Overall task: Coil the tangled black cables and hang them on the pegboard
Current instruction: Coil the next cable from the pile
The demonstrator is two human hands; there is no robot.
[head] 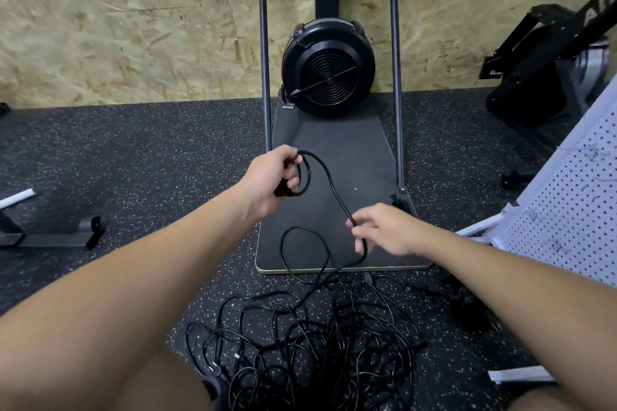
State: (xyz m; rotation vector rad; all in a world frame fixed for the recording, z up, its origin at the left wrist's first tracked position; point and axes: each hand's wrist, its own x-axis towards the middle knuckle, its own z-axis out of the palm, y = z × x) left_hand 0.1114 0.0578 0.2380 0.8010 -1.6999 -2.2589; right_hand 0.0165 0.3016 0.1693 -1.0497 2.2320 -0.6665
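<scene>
One thin black cable [329, 183] runs diagonally between your hands: left hand [277, 177] grips a small starter loop, right hand [384, 230] pinches the lower run. Slack trails to the tangled black cable pile [300, 340] on the floor, nearest your right.

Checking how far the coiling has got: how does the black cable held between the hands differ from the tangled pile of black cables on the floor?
The black cable held between the hands is lifted, one strand, with a small loop in the left hand and a pinch by the right hand. The tangled pile of black cables lies on the speckled floor, many overlapping loops, untouched. Both are thin and black.
</scene>
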